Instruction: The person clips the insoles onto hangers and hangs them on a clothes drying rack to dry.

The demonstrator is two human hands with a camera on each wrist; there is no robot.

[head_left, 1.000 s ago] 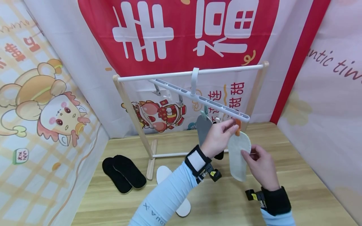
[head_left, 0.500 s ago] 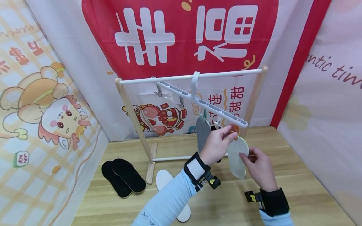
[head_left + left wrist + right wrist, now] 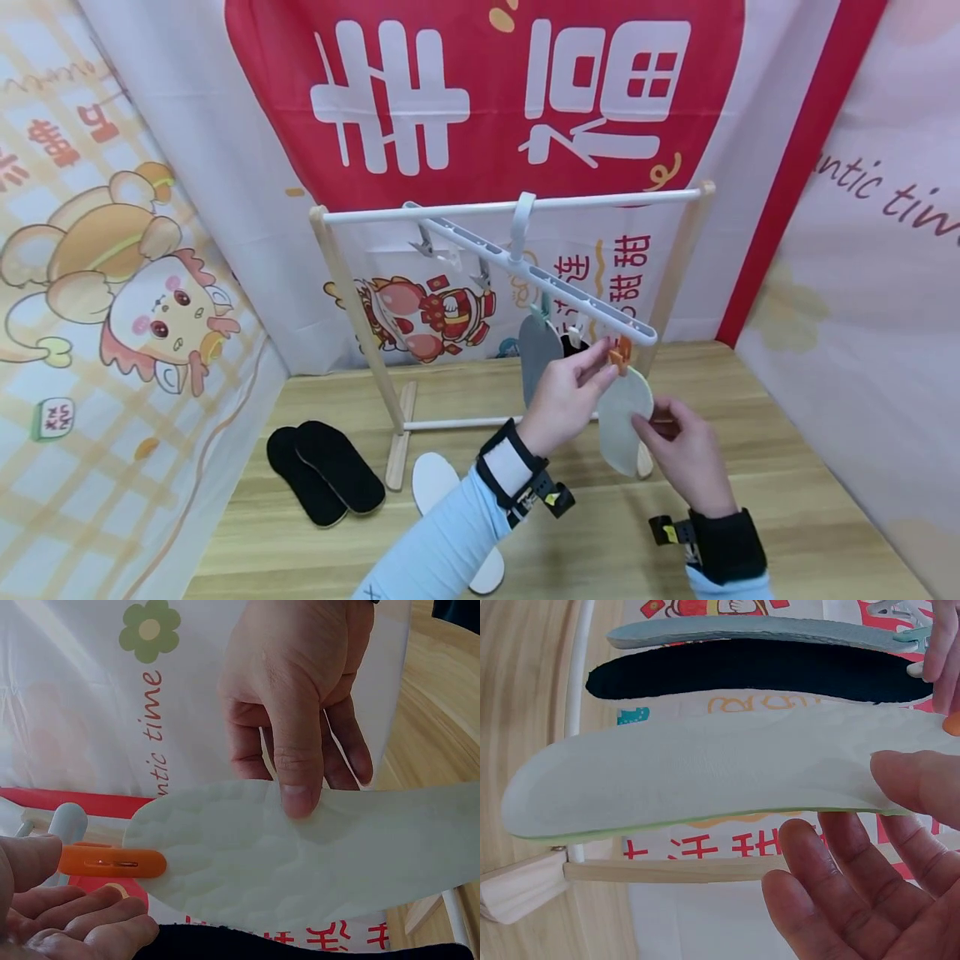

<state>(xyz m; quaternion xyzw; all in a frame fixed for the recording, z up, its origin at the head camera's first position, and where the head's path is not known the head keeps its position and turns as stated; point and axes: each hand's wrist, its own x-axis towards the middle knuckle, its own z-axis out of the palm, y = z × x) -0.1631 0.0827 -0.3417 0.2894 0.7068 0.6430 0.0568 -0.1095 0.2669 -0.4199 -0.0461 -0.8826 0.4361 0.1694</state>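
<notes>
A pale insole with a green edge hangs upright below the hanger's near end. An orange clip bites its upper end. My left hand is at this clip, its thumb tip against or very near the clip's outer end and its fingers loosely spread beside it. My right hand pinches the insole's right edge, thumb on one face and fingers behind. Farther along the grey hanger hang a grey insole and a black insole, the latter partly hidden by my left hand.
The hanger hooks over the white rail of a wooden-legged rack. Unused clips dangle from its far half. Two black insoles overlap on the table at left. White insoles lie partly under my left forearm.
My left fingers have drawn slightly left and loosened, so more of the orange clip shows. The hanger's near end and pale insole have shifted slightly. My right hand keeps its pinch.
</notes>
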